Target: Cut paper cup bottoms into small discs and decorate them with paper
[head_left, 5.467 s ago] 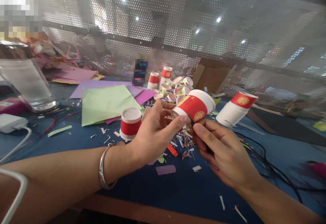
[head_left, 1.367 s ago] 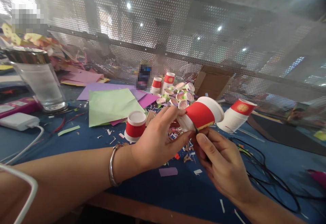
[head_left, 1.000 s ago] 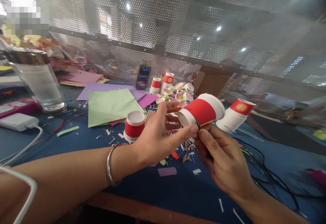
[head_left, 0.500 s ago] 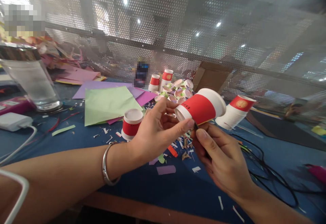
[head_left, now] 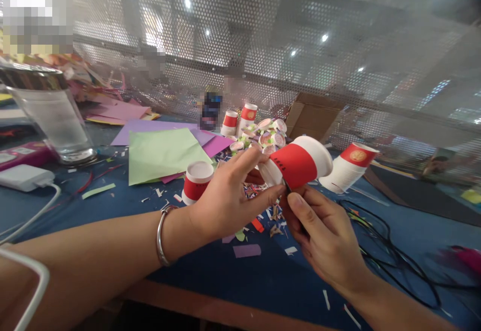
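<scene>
My left hand (head_left: 235, 188) grips a red and white paper cup (head_left: 298, 163) near its base, fingers behind it and thumb underneath. The cup lies tilted on its side, its mouth toward the right. Close below it, my right hand (head_left: 319, 228) is closed on a thin dark tool (head_left: 287, 186) whose tip touches the cup's lower side near the base. Most of the tool is hidden in the fingers, so its kind is unclear. Another red and white cup (head_left: 197, 183) stands upside down left of my left hand.
A tilted stack of paper cups (head_left: 349, 168) lies at right, near black cables (head_left: 391, 251). Behind are a heap of cut cup pieces (head_left: 268, 135) and a cardboard box (head_left: 313, 118). Green paper (head_left: 165, 155) and a lidded glass (head_left: 56, 115) are at left. Paper scraps litter the blue tabletop.
The cup has turned a little in my left hand, so more of its printed characters show. The tool stays at its lower side. The whole view has shifted slightly.
</scene>
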Demonstrator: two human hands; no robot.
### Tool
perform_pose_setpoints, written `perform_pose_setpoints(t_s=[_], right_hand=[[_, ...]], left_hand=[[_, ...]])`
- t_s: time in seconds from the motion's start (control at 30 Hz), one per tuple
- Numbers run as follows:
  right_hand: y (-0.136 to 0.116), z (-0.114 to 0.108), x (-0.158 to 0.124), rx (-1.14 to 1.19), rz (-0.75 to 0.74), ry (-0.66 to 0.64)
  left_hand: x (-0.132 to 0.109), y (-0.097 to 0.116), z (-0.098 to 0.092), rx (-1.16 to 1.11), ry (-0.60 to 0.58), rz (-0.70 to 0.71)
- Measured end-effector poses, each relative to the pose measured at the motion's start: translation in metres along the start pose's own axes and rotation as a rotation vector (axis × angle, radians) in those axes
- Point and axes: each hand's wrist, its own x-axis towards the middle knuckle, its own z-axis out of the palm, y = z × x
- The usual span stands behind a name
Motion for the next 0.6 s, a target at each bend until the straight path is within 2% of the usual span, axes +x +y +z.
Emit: perform_pose_setpoints(t_s=[0.13, 0.23, 0.43, 0.6], right_hand=[[0.001, 0.0, 0.0, -0.006, -0.012, 0.014], [0.001, 0.001, 0.001, -0.012, -0.016, 0.023], [-0.006, 0.003, 0.002, -0.006, -0.001, 0.017], [-0.009, 0.0, 0.002, -0.028, -0.003, 0.013]], left_hand=[[0.001, 0.0, -0.002, 0.089, 0.012, 0.048], [0.002, -0.001, -0.003, 0.051, 0.005, 0.036], [0.007, -0.005, 0.005, -0.364, -0.011, -0.218], [0.006, -0.001, 0.01, -0.525, 0.013, -0.294]])
